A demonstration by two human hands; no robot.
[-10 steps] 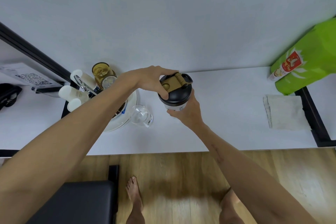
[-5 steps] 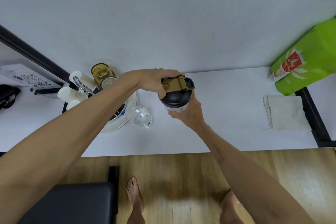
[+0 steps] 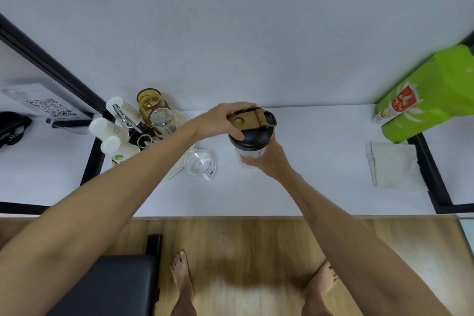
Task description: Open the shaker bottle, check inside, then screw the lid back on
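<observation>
The shaker bottle [image 3: 250, 154] stands upright near the middle of the white table [image 3: 320, 161]. It has a pale, translucent body. Its black lid [image 3: 252, 137] sits on top and carries a tan flip cap [image 3: 247, 120]. My left hand [image 3: 220, 122] grips the lid from the left, fingers curled over its far edge and thumb on its near rim. My right hand [image 3: 269, 158] wraps the bottle's body from the near right side, hiding most of it. The inside of the bottle is hidden.
A clear glass mug [image 3: 201, 164] sits just left of the bottle. A white plate [image 3: 177, 173] with glasses [image 3: 160, 119] and white bottles [image 3: 110, 128] stands further left. A folded cloth [image 3: 393, 165] and a green bag [image 3: 431, 95] are at the right. A black stool [image 3: 110, 287] is below.
The lid has turned under my left hand: the tan flip cap's hinge has swung round to the right. My right hand keeps its hold on the body.
</observation>
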